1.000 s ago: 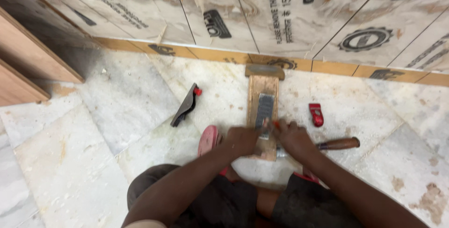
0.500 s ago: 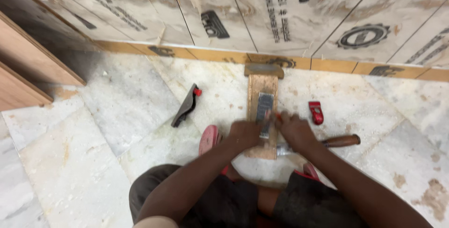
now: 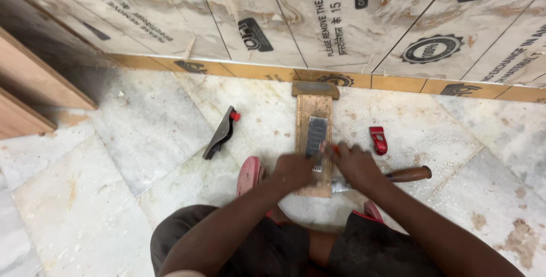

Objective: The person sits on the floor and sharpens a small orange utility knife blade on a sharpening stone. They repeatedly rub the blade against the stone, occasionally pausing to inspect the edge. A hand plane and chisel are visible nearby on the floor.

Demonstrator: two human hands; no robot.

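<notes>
The dark grey rectangular sharpening stone [image 3: 315, 136] sits on a long wooden board [image 3: 314, 140] on the marble floor [image 3: 142, 140], its long axis running away from me towards the wall, just beyond my fingers. My left hand [image 3: 296, 170] and right hand [image 3: 355, 166] press together at its near end, the fingers curled narrow around something small I cannot make out, about equally near. A wooden-handled chisel [image 3: 406, 174] lies by my right hand; since the earlier frames my hands have barely shifted.

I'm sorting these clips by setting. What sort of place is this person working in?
Probably an indoor fit-out or carpentry site: a marble floor dusted with debris, sheets still in printed protective film leaning along the wall, and both hands working over a wooden board.
</notes>
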